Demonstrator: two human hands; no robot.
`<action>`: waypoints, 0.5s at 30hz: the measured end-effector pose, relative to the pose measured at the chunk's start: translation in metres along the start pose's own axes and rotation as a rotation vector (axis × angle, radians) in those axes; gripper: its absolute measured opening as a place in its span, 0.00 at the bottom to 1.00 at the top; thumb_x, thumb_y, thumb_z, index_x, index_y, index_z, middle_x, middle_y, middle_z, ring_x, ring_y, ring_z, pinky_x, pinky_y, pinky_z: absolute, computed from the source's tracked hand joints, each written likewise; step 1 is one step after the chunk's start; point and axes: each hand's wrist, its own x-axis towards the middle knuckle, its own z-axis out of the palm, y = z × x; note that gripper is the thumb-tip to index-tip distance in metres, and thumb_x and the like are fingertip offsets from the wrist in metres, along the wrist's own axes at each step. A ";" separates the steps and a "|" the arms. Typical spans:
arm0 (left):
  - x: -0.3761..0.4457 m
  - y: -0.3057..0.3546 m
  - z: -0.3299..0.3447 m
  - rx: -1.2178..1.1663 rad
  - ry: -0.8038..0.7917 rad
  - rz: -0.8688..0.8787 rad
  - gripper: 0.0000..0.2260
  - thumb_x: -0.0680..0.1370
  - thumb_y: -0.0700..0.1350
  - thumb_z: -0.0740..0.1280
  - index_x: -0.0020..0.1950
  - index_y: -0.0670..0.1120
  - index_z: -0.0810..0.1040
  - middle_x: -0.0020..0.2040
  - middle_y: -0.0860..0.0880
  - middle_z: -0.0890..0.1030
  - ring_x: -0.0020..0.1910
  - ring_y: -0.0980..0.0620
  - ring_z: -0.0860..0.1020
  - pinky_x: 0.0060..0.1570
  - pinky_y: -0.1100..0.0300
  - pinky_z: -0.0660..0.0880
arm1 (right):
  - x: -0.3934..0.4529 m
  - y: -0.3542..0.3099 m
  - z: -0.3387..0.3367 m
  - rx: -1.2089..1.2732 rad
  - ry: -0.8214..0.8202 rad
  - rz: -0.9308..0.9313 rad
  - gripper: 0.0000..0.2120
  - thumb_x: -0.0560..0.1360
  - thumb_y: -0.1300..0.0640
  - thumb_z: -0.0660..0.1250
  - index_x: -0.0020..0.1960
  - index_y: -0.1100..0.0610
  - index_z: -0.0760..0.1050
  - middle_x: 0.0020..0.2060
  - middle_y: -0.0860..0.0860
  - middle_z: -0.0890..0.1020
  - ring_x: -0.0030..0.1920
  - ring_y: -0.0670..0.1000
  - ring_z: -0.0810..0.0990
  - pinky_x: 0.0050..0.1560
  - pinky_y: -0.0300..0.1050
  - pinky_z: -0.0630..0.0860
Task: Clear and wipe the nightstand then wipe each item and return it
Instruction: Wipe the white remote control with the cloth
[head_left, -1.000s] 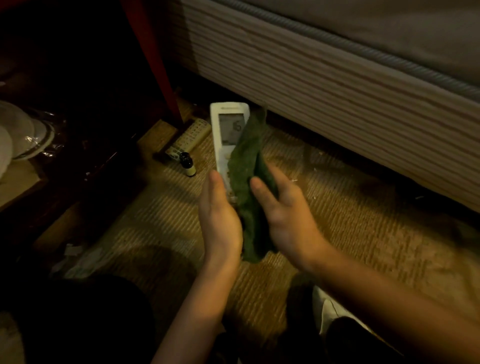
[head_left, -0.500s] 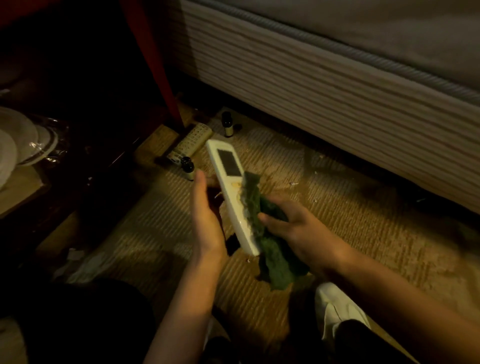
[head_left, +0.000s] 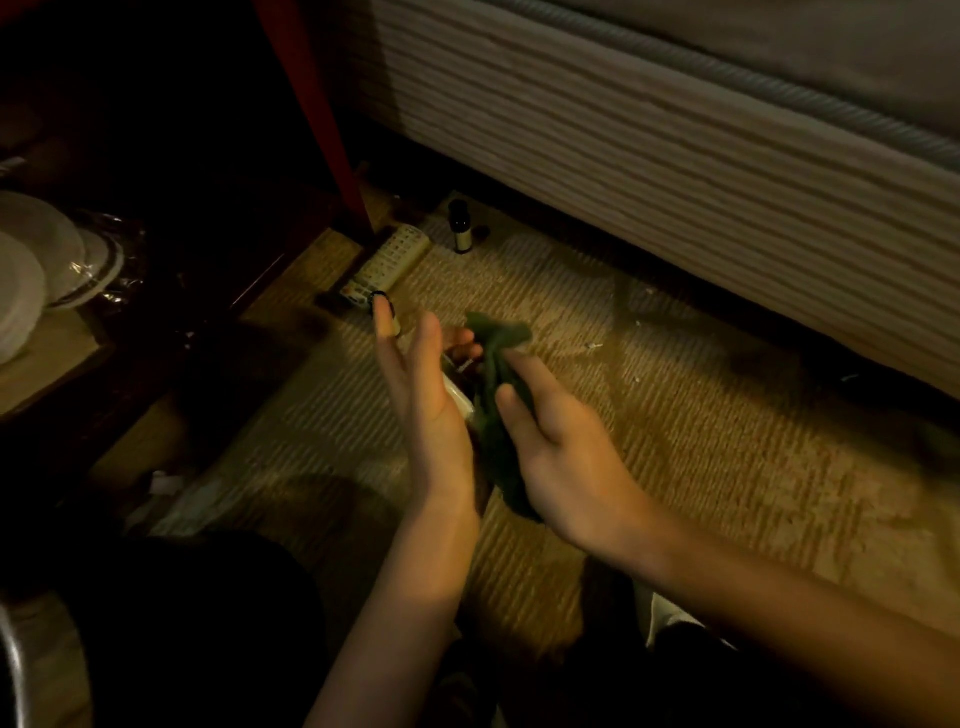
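The floor was covered by a woven mat (head_left: 701, 457) of ribbed, straw-coloured weave, lit warmly at the centre and dark toward the edges. Along the upper right ran the side of a bed (head_left: 649, 135), upholstered in horizontally ribbed pale fabric with a corded seam above. A red post (head_left: 322, 114) stood at the upper centre, meeting the floor near the bed. At the left, in deep shadow, a low wooden shelf (head_left: 47, 364) carried stacked white plates (head_left: 31, 260) partly wrapped in clear film.

On the mat beside the post lay a flat, rectangular grey remote (head_left: 387, 262) with rows of small buttons. Just beside it, nearer the bed, a small dark bottle (head_left: 460, 228) with a pale label stood upright.

Over the mat's centre, the left hand (head_left: 421, 405) was held edge-on, fingers straight and slightly spread, its palm against a white remote (head_left: 457, 395) of which only a narrow strip showed; whether the hidden thumb clamped it could not be determined. The right hand (head_left: 566, 452) gripped a dark green cloth (head_left: 493, 374), soft and crumpled, fingers curled round it, pressing it toward the white remote between both hands.
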 end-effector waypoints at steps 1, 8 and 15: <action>-0.001 0.000 0.000 -0.015 0.012 0.024 0.33 0.72 0.60 0.65 0.75 0.57 0.58 0.51 0.56 0.77 0.50 0.61 0.78 0.49 0.62 0.75 | -0.001 -0.001 0.002 -0.004 0.007 -0.063 0.19 0.81 0.56 0.55 0.72 0.55 0.63 0.60 0.47 0.75 0.60 0.42 0.73 0.57 0.26 0.68; 0.003 0.004 -0.005 -0.112 0.092 0.010 0.40 0.67 0.61 0.72 0.75 0.48 0.62 0.68 0.46 0.72 0.63 0.50 0.75 0.60 0.55 0.76 | -0.004 0.009 0.012 -0.472 0.115 -0.411 0.23 0.79 0.53 0.54 0.71 0.60 0.66 0.63 0.55 0.75 0.64 0.51 0.70 0.66 0.40 0.65; 0.009 -0.002 -0.004 -0.319 0.160 -0.111 0.09 0.78 0.50 0.61 0.43 0.46 0.73 0.36 0.51 0.74 0.37 0.54 0.74 0.38 0.62 0.75 | -0.010 0.027 -0.006 -0.683 0.083 -0.452 0.20 0.77 0.48 0.56 0.64 0.57 0.68 0.53 0.53 0.79 0.49 0.54 0.78 0.42 0.46 0.79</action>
